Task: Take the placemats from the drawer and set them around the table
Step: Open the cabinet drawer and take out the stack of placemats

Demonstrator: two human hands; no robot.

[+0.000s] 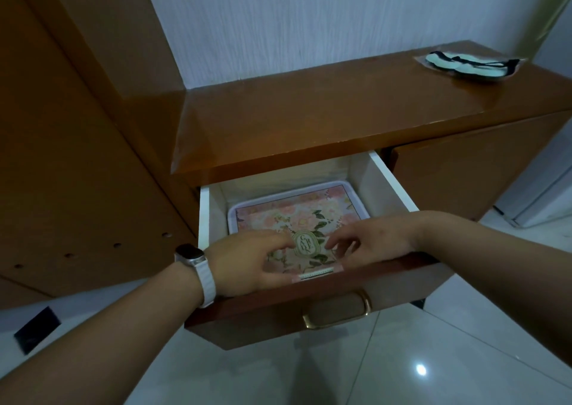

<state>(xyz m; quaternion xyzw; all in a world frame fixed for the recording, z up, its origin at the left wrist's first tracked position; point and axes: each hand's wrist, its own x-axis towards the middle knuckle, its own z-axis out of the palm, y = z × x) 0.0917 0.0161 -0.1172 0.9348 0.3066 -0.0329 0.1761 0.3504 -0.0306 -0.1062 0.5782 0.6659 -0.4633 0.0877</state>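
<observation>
A wooden drawer [387, 182] with white inner walls stands pulled open. Inside lies a flat floral placemat pack [297, 216], pink with green leaves and an oval label, resting in a pale tray. My left hand [247, 262], with a white watch on the wrist, reaches in at the pack's near left edge, fingers curled onto it. My right hand [374, 240] reaches in from the right, fingers spread and touching the pack's near right side. Whether either hand grips the pack is not clear.
The wooden cabinet top [340, 117] above the drawer carries a light green item with black trim [470, 65] at the far right. A tall wooden panel [62, 157] stands at left. Glossy white floor tiles [402, 358] lie below. The drawer has a brass handle [337, 315].
</observation>
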